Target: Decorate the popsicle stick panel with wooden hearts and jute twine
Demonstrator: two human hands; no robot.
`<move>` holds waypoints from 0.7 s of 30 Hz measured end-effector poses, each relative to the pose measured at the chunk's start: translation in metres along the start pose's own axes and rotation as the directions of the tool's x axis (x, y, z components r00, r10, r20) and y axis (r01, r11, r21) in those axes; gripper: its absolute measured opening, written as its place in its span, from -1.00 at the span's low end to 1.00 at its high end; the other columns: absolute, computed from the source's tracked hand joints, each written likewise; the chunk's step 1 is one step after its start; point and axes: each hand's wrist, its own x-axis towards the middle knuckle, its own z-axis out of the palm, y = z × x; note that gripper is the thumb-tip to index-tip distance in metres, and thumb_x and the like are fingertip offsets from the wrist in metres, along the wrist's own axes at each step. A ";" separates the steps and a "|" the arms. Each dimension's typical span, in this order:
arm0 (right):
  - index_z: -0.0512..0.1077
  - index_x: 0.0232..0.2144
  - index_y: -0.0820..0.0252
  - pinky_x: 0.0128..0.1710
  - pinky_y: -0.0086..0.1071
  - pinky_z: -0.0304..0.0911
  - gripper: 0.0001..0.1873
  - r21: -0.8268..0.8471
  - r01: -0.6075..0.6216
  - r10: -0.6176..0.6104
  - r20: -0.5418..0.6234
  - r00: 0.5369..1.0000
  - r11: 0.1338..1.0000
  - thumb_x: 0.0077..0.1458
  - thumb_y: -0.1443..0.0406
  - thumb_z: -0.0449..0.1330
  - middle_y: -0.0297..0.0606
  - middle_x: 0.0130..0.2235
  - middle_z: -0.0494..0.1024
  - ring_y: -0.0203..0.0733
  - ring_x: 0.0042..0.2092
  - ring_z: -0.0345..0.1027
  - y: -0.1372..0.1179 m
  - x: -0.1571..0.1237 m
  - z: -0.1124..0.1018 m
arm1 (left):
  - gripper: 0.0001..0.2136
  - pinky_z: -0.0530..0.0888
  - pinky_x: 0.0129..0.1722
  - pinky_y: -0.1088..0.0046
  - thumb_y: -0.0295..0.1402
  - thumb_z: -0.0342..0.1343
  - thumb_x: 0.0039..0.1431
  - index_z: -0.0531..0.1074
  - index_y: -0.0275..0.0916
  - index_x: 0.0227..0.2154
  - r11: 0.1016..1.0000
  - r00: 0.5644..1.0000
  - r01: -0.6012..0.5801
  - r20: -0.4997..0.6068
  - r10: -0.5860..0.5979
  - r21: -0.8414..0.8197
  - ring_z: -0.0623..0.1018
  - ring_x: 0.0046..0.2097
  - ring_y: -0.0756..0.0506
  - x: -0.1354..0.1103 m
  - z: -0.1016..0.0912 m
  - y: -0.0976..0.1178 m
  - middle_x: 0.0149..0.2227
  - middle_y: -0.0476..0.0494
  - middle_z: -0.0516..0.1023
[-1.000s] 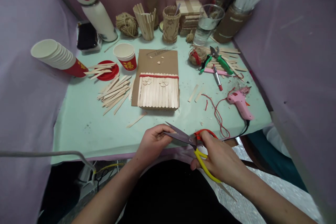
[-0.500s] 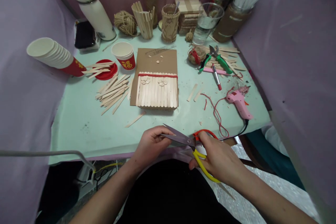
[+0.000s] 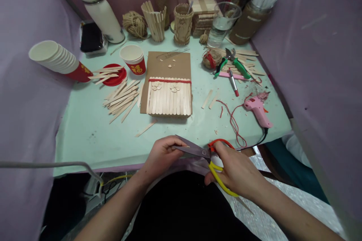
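Note:
My right hand [image 3: 236, 165] grips a pair of scissors [image 3: 195, 151] by its red and yellow handles, over the table's front edge. The dark blades point left and are slightly apart. My left hand [image 3: 164, 154] is closed in a pinch right at the blades, its fingertips around something small that I cannot make out. Beyond the hands, a row of wooden craft sticks [image 3: 169, 99] with a red cord across it and small petal-shaped wood pieces lies on a brown cardboard sheet [image 3: 169, 64]. One loose stick [image 3: 146, 128] lies just in front.
Loose craft sticks [image 3: 121, 99] and a red-and-white paper cup [image 3: 132, 60] stand left. On the right are a pink glue gun [image 3: 258, 111], red string [image 3: 233, 120], green-handled cutters [image 3: 239, 68] and a marker [image 3: 233, 83]. A glass of water [image 3: 222, 26] stands at the back.
Almost nothing differs. The scissor blades have drawn slightly closer together at my left fingertips, and both hands stay in place.

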 end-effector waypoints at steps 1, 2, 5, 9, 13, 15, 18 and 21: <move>0.16 -0.23 0.10 -0.43 -0.31 0.12 -0.32 -0.001 -0.002 0.002 0.002 1.000 1.000 -0.19 -0.12 0.38 -0.23 -0.27 0.53 0.11 -0.24 0.49 0.000 0.000 0.000 | -0.81 0.51 -0.30 0.56 -0.61 0.10 -0.06 0.54 -0.21 -0.46 1.000 1.000 -0.007 0.003 0.007 0.016 0.58 -0.32 0.03 0.000 -0.001 0.000 -0.40 0.00 0.61; 0.16 -0.24 0.10 -0.43 -0.31 0.12 -0.32 -0.001 -0.003 0.003 0.005 1.000 1.000 -0.19 -0.13 0.37 -0.23 -0.27 0.53 0.11 -0.24 0.49 0.000 0.000 -0.001 | -0.81 0.51 -0.30 0.56 -0.61 0.10 -0.06 0.54 -0.21 -0.46 0.999 1.000 -0.015 0.005 0.014 0.029 0.58 -0.33 0.03 0.000 -0.001 0.000 -0.40 0.00 0.61; 0.16 -0.25 0.09 -0.44 -0.32 0.11 -0.33 -0.001 -0.006 0.006 0.010 1.000 1.000 -0.19 -0.12 0.38 -0.24 -0.28 0.53 0.10 -0.24 0.49 -0.001 0.000 -0.001 | -0.82 0.51 -0.31 0.56 -0.60 0.11 -0.07 0.54 -0.20 -0.47 0.999 1.000 -0.031 0.003 0.031 0.039 0.58 -0.33 0.03 0.000 -0.002 -0.001 -0.41 0.00 0.60; 0.16 -0.26 0.09 -0.45 -0.34 0.06 -0.37 -0.019 -0.014 0.014 0.017 1.000 1.000 -0.15 -0.10 0.37 -0.26 -0.31 0.55 0.10 -0.25 0.50 -0.002 0.000 -0.001 | -0.81 0.52 -0.32 0.56 -0.59 0.11 -0.06 0.54 -0.19 -0.47 0.999 0.999 -0.051 0.004 0.051 0.012 0.58 -0.34 0.03 0.000 -0.001 -0.002 -0.41 0.01 0.60; 0.17 -0.26 0.09 -0.50 -0.37 -0.05 -0.43 -0.049 -0.034 0.035 0.022 0.999 0.998 -0.08 -0.07 0.34 -0.29 -0.36 0.56 0.08 -0.29 0.51 -0.004 0.000 -0.001 | -0.83 0.51 -0.32 0.55 -0.58 0.12 -0.02 0.54 -0.18 -0.46 0.999 0.999 -0.048 0.001 0.048 0.013 0.58 -0.33 0.02 0.001 -0.001 -0.002 -0.39 -0.01 0.61; 0.17 -0.25 0.10 -0.51 -0.38 -0.09 -0.47 -0.056 -0.027 0.029 0.024 0.999 0.998 -0.04 -0.05 0.32 -0.29 -0.36 0.57 0.08 -0.29 0.52 -0.005 -0.001 -0.002 | -0.83 0.51 -0.33 0.55 -0.58 0.13 -0.03 0.54 -0.19 -0.46 0.999 0.999 -0.042 -0.003 0.042 0.011 0.58 -0.33 0.02 0.001 -0.001 -0.003 -0.39 -0.02 0.61; 0.17 -0.24 0.10 -0.51 -0.38 -0.11 -0.51 -0.062 -0.024 0.027 0.035 0.999 0.998 0.00 -0.02 0.30 -0.27 -0.36 0.58 0.08 -0.30 0.52 -0.006 -0.001 -0.003 | -0.85 0.50 -0.31 0.55 -0.57 0.14 -0.03 0.54 -0.20 -0.46 1.000 1.000 -0.014 0.005 0.014 -0.017 0.57 -0.33 0.02 0.001 -0.001 -0.003 -0.39 -0.01 0.61; 0.17 -0.23 0.11 -0.50 -0.38 -0.10 -0.53 -0.065 -0.026 0.030 0.049 0.998 0.998 0.03 0.00 0.28 -0.27 -0.39 0.57 0.08 -0.31 0.52 -0.006 -0.001 -0.002 | -0.88 0.50 -0.29 0.54 -0.54 0.15 -0.01 0.54 -0.21 -0.45 0.998 0.999 0.033 0.022 -0.032 -0.057 0.57 -0.33 0.03 0.001 0.000 -0.003 -0.37 -0.01 0.61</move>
